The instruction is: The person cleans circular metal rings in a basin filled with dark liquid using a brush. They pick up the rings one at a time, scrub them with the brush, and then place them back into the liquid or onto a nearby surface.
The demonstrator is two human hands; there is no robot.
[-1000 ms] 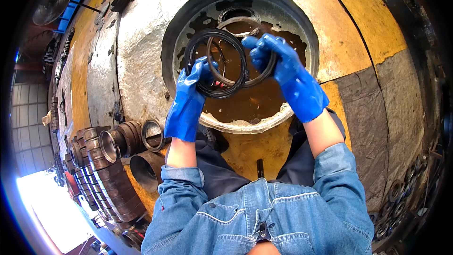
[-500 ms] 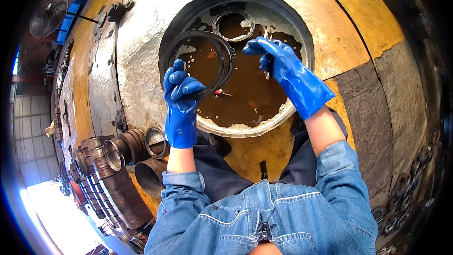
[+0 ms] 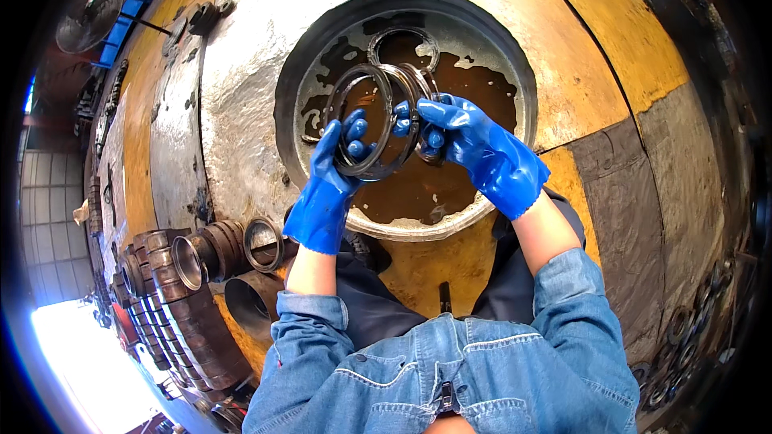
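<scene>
My left hand (image 3: 330, 181), in a blue rubber glove, grips a dark, wet metal ring (image 3: 384, 167), with fingertips showing through its opening. My right hand (image 3: 486, 153), gloved the same, closes its fingers and thumb round more thin metal rings (image 3: 416, 108) that stand on edge right beside the first. How many there are I cannot tell, as they overlap. Both hands are above a round basin (image 3: 418, 235) of murky brown liquid with pale foam. Farther back in the basin lies another ring (image 3: 435, 52), partly behind the held ones.
Stacks of brown cylindrical metal parts (image 3: 197, 329) and a wide short tube (image 3: 251, 301) stand at the left near my leg. A fan (image 3: 90, 12) is at the far left. More rings (image 3: 679, 345) lie at the right edge. Metal plates (image 3: 241, 96) cover the floor.
My right hand has moved left and nearer, and now grips rings beside my left hand. My left hand has shifted right with its ring. The red-tipped thing in the liquid is no longer visible.
</scene>
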